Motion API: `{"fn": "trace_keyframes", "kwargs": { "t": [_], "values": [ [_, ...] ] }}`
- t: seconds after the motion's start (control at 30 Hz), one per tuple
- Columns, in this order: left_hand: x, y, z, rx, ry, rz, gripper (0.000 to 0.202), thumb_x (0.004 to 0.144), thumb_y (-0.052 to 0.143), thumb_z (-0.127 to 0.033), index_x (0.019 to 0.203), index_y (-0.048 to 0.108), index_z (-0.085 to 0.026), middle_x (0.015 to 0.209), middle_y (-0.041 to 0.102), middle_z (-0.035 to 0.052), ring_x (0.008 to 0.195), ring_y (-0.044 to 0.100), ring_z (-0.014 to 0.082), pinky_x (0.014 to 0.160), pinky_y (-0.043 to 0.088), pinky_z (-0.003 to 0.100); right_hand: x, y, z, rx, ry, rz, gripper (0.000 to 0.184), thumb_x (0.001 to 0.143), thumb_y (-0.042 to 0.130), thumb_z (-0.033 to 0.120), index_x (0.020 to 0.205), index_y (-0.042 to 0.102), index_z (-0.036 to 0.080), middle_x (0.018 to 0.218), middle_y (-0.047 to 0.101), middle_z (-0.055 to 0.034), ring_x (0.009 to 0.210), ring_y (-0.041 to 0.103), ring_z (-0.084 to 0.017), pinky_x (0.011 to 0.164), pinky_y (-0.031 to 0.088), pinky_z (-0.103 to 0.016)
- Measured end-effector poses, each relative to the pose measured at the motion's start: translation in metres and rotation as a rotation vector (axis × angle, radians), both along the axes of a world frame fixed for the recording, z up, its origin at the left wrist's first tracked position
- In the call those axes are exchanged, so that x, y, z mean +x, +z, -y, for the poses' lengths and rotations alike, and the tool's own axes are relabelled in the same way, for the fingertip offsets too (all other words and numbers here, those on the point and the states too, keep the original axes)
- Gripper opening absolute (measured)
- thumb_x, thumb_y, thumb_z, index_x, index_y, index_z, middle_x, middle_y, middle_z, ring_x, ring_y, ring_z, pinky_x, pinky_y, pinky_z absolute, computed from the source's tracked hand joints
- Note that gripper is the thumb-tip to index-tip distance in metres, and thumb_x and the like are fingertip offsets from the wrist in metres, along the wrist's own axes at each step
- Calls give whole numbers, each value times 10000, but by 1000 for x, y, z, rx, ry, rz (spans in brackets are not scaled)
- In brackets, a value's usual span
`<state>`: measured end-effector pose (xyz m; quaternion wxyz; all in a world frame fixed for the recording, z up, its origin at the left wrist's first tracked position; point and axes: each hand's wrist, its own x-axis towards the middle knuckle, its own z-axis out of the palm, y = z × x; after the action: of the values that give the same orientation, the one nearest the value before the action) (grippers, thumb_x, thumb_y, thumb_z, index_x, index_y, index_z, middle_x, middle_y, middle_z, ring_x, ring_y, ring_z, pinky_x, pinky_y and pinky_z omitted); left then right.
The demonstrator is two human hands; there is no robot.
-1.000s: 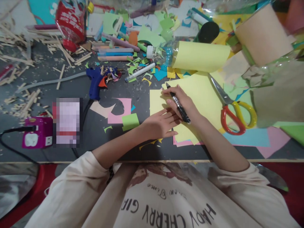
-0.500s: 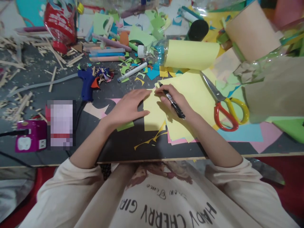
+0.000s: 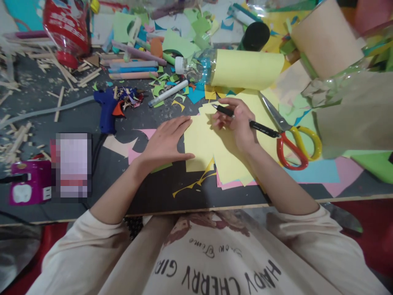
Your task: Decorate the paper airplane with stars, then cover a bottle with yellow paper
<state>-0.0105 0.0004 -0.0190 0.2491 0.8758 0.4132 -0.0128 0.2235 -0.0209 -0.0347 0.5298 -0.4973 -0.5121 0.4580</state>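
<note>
My right hand (image 3: 241, 123) is closed around a black pen (image 3: 264, 129), its tip pointing left and lifted over the yellow paper (image 3: 201, 141). My left hand (image 3: 167, 141) lies at the left edge of that paper, fingers stretched and thumb apart, holding nothing. Under my right wrist is a stack of yellow sheets (image 3: 233, 168), with pink edges showing below. To the right, scissors (image 3: 290, 135) with one red and one yellow handle lie partly on the sheets. Curved yellow paper scraps (image 3: 196, 182) lie below the paper.
A clear bottle wrapped in yellow paper (image 3: 248, 69) lies behind the sheets. At left are a blue glue gun (image 3: 106, 108), loose wooden sticks (image 3: 59, 102), a purple plug block (image 3: 30, 180) and a red-labelled bottle (image 3: 66, 30). Markers (image 3: 133, 69) and paper scraps cover the back.
My right hand has moved right, away from the small sheet, and the pen has turned to lie flatter with its tip raised. My left hand stays nearly in place.
</note>
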Motion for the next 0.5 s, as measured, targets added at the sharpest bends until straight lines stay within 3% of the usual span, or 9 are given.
{"fn": "trace_keyframes", "kwargs": {
  "t": [0.07, 0.2, 0.37, 0.5],
  "values": [
    [1, 1, 0, -3, 9, -1, 1001, 794, 710, -664, 1580, 351, -160, 1661, 361, 149, 1521, 350, 354, 1264, 264, 475, -8, 4, 2, -8, 20, -21, 511, 881, 556, 734, 1051, 672, 266, 863, 698, -8, 733, 681, -136, 665, 556, -285],
    [2, 3, 2, -16, 25, 5, 1000, 782, 722, -672, 1576, 357, -186, 1658, 371, 133, 1524, 350, 349, 1264, 264, 470, -26, 10, 5, -38, 172, 8, 316, 856, 693, 531, 923, 628, 229, 800, 634, 16, 672, 605, -107, 633, 504, -261],
    [1, 4, 1, -39, 40, 37, 948, 799, 717, -646, 1562, 380, -195, 1651, 385, 129, 1520, 357, 349, 1260, 272, 473, -36, 7, 3, -104, 278, 77, 187, 811, 671, 371, 822, 575, 211, 737, 615, 18, 661, 566, -112, 646, 469, -278],
    [-3, 5, -3, -56, 48, 85, 744, 887, 643, -545, 1514, 452, -193, 1611, 451, 118, 1479, 416, 334, 1223, 329, 453, -36, 9, 4, -150, 306, 191, 127, 794, 634, 327, 790, 604, 204, 721, 664, -2, 656, 576, -127, 638, 459, -287]
  ]
}}
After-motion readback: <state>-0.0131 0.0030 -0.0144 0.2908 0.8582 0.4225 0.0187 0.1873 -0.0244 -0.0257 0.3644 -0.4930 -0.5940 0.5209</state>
